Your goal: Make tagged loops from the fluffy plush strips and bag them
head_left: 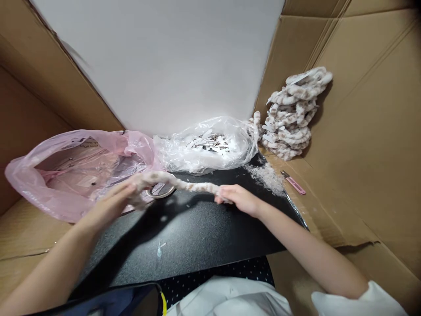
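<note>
A fuzzy white cord with brown patches (194, 187) stretches between my two hands, above the dark tabletop. My left hand (120, 197) grips its left part, where the cord bends over and hangs down in a loop. Around the cord's right end, the fingers of my right hand (238, 198) are closed. Behind the cord, near my left hand, lies a roll of tape (161, 193), partly covered by it.
An open pink plastic bag (62, 210) stands at the left. A clear bag of small paper pieces (210, 162) sits at the back. Bundled fuzzy cords (292, 114) are stacked right, near a pink cutter (294, 183) and loose fluff (268, 175). Cardboard walls (371, 131) surround the table (197, 237).
</note>
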The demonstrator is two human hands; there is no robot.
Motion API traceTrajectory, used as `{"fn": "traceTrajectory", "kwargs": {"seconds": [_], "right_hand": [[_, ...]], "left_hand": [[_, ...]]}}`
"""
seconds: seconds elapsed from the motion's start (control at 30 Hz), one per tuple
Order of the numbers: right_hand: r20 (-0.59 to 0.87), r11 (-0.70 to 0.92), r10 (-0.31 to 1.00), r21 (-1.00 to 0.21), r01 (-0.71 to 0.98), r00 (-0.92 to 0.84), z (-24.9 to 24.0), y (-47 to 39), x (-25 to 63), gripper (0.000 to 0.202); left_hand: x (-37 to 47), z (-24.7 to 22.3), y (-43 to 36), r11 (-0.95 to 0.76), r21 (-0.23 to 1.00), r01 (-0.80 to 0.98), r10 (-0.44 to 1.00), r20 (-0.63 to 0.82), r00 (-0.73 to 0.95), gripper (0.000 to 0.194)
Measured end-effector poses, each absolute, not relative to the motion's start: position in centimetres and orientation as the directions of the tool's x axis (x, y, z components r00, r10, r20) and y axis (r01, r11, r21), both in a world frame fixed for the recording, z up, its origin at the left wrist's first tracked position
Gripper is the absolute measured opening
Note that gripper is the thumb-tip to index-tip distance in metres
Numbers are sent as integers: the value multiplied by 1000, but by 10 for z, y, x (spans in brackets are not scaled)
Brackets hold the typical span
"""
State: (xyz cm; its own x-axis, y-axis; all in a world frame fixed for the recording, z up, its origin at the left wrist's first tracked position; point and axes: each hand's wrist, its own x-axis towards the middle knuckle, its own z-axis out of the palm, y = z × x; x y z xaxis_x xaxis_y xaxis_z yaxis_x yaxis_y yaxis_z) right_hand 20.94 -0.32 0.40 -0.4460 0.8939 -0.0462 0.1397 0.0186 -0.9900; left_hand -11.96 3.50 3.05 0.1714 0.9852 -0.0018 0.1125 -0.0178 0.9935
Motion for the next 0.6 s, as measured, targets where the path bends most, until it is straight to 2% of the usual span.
{"fn": "traceTrajectory", "kwargs": {"seconds": [0.07, 0.13, 0.23, 0.3, 0.43, 0.53, 0.6], "right_hand": [[61, 140, 907, -977, 163, -416, 5, -5, 175, 33], [141, 257, 911, -929, 267, -387, 9, -5, 145, 27], [214, 422, 887, -735, 531, -410, 16, -4, 120, 21], [183, 488, 853, -612, 623, -488, 19, -5, 116, 19], [155, 538, 800, -613, 579, -579, 8, -16, 110, 33], [136, 634, 712, -547, 547, -689, -11, -23, 104, 60], [72, 667, 677, -481, 569, -733, -23, -23, 112, 70]], "left_hand": [[-88, 23, 23, 67, 996, 53, 902, -83, 424, 44], [-58, 14, 15, 160, 987, -16, 836, -127, 534, 42], [-32, 4, 16, 228, 958, -172, 887, -131, 444, 38], [-32, 2, 24, 258, 930, -261, 933, -170, 317, 35], [-57, 7, 46, 206, 883, -423, 978, -167, 127, 20], [-78, 13, 60, 186, 833, -520, 982, -152, 109, 27], [-86, 15, 65, 207, 807, -552, 978, -170, 119, 31]]}}
